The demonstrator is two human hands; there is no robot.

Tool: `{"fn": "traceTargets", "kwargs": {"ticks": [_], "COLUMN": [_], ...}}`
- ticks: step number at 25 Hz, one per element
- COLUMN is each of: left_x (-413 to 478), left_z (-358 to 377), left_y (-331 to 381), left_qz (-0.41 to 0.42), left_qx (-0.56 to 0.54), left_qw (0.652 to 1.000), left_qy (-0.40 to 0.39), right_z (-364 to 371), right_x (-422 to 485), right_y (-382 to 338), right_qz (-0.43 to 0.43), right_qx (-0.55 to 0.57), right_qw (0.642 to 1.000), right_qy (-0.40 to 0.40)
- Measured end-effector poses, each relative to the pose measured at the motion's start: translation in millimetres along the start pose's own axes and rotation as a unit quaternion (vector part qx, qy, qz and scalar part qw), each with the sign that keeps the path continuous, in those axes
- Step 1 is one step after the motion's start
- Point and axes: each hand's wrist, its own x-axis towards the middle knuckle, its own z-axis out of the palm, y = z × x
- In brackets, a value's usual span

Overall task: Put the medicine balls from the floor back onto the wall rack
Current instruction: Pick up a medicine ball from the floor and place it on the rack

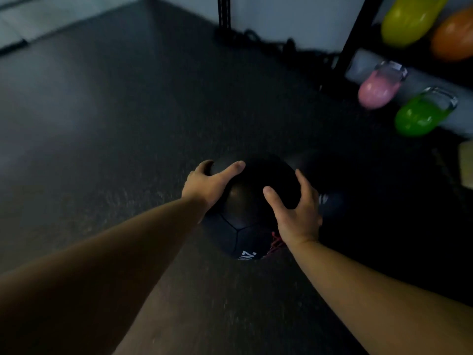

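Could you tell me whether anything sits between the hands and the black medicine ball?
Nothing visible does: the left hand and right hand already rest on opposite sides of the black medicine ball.

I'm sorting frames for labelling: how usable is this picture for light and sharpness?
Head view: dim overall; the black medicine ball nearly merges with the dark floor. Head view: motion blur smears the kettlebells at the right edge. Head view: left hand and right hand stay fairly clear.
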Motion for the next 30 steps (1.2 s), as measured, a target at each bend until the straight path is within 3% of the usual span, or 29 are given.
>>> {"fn": "traceTargets", "kwargs": {"ticks": [4, 8, 13, 25, 30], "left_x": [-50.7, -131.3, -229.8, -310.4, -304.7], "left_z": [-79.0, -140.9, -159.6, 37.0, 100.1], "left_y": [202.9, 403.5, 570.8, 808.0, 888.8], "left_qz": [0.11, 0.255, 0.354, 0.459, 0.485], "left_qx": [-0.036, -0.07, -0.112, -0.147, -0.156], "left_qw": [0.993, 0.964, 0.929, 0.876, 0.86], "left_qy": [0.011, 0.028, 0.016, -0.027, -0.038], "right_z": [-54.0, -140.5, -264.3, -546.8, -623.9], "right_x": [30.2, 40.5, 31.8, 132.0, 196.3], "right_y": [-196.9, -397.9, -553.1, -619.0, -635.4], "right_qz": [-0.091, -0.188, -0.28, -0.363, -0.377], "right_qx": [0.059, 0.103, 0.115, 0.12, 0.111], "right_qw": [0.991, 0.966, 0.932, 0.878, 0.866], "right_qy": [0.073, 0.143, 0.202, 0.29, 0.309]}}
